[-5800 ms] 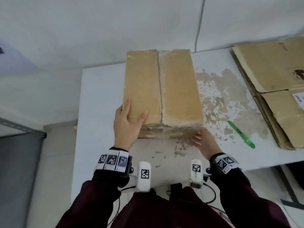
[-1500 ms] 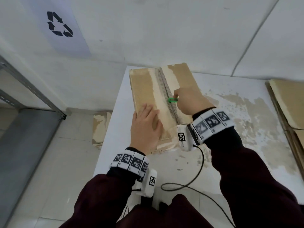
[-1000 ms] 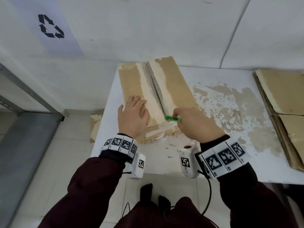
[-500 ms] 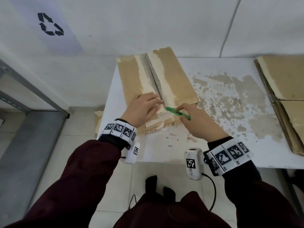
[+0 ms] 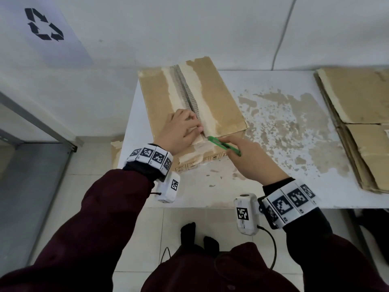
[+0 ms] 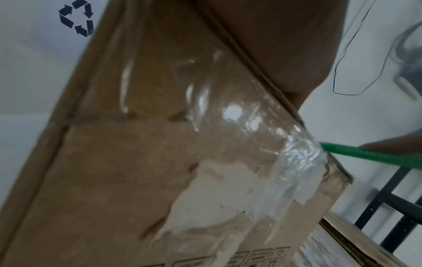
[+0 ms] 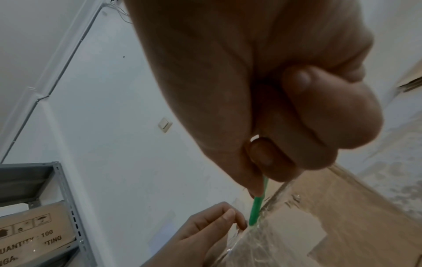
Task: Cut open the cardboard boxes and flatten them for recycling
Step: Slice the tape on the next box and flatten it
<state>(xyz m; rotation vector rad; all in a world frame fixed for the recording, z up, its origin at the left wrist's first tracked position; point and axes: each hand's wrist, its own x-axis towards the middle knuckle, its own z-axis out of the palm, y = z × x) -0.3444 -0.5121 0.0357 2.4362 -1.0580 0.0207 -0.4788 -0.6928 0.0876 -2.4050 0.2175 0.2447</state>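
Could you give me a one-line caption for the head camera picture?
A right hand holds a green cutter at the near end of a cardboard box seam while the left hand steadies it.

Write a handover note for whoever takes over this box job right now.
Left hand: rests on the box top beside the seam, fingers bent.
Right hand: grips the green cutter, tip at the seam's near end.
Box: on the table, far-left part.
Done: top seam looks cut along its length; flattened cardboard stacked at right.
Left: free the near-end tape, open the flaps, flatten, stack.
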